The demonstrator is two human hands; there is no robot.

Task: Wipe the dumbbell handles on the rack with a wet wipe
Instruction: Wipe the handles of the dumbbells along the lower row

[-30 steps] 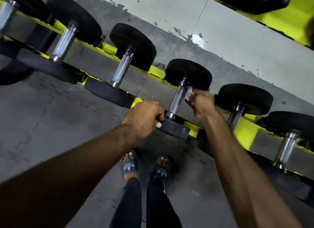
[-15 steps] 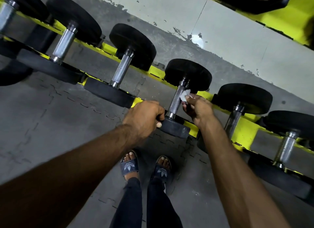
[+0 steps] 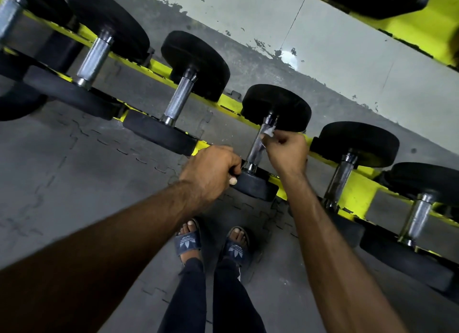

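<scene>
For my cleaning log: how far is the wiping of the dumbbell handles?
Done: no handle shows clear signs of wiping, so I cannot tell. In hand: the right hand presses the wet wipe on the upper part of the middle handle, while the left hand grips that dumbbell's near head. Left: this handle's lower part, and perhaps the neighbouring handles.

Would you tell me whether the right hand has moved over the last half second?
Yes. The right hand with the wipe slid up the handle toward the far weight, which stayed put.
</scene>
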